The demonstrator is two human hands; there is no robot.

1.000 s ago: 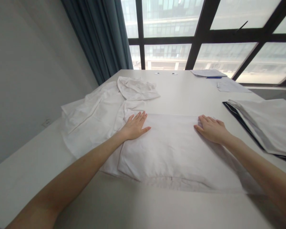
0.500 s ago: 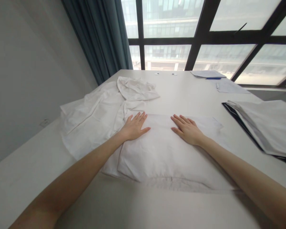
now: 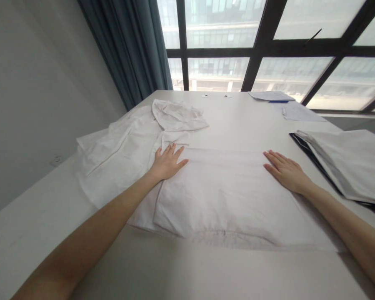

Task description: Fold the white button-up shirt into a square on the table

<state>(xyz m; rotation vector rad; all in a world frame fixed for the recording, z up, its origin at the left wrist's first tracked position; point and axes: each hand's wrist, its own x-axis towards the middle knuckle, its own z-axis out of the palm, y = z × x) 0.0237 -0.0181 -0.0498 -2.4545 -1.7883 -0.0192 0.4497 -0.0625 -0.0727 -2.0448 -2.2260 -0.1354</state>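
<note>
Resting on a folded white cloth (image 3: 225, 191): left hand (image 3: 167, 163) and right hand (image 3: 284, 170)

The folded cloth lies on a white table (image 3: 231, 275); on its left end the left hand is flat with fingers spread, and on its right end the right hand is flat with fingers close together, while a rumpled white cloth (image 3: 121, 154) is to its left, a white cloth pile (image 3: 356, 162) to its right and a blue pen (image 3: 278, 101) far behind it
</note>
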